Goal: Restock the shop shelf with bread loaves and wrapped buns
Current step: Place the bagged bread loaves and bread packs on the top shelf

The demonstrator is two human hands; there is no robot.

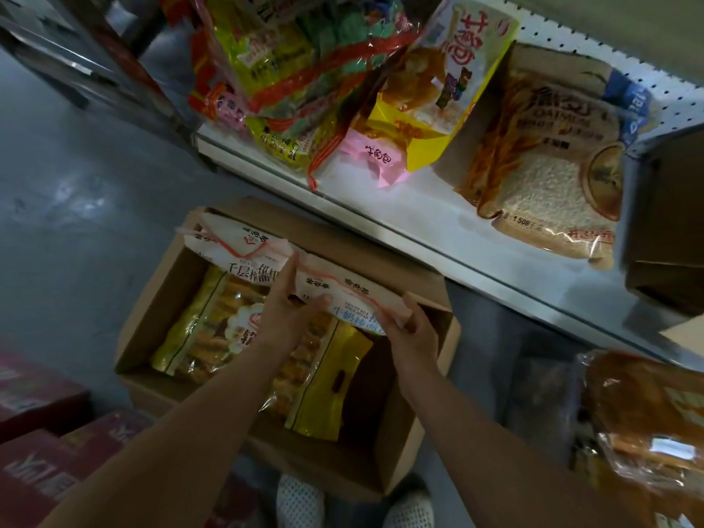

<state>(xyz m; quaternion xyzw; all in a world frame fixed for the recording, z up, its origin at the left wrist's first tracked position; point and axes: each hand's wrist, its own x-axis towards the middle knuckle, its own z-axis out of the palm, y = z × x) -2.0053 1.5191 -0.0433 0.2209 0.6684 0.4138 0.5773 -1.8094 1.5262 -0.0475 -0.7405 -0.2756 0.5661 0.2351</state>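
Observation:
An open cardboard box (152, 299) stands on the floor below the white shelf (400, 207). Over the box, my left hand (284, 310) and my right hand (409, 333) both grip a white bread bag with blue lettering (350, 295). A second white bag (240, 249) leans at the box's far end. A yellow-edged bag of buns (213, 329) lies inside the box. On the shelf sit a sliced oat loaf (548, 165), a yellow and white bread bag (438, 85), a pink wrapped bun (377, 154) and a pile of red and green bags (297, 62).
Red cartons (45, 443) are stacked at the lower left. A clear bag of brown bread (647, 424) lies on a lower shelf at the right. A brown box (674, 222) stands at the shelf's right end. Grey floor (76, 184) spreads left. My white shoes (301, 504) stand by the box.

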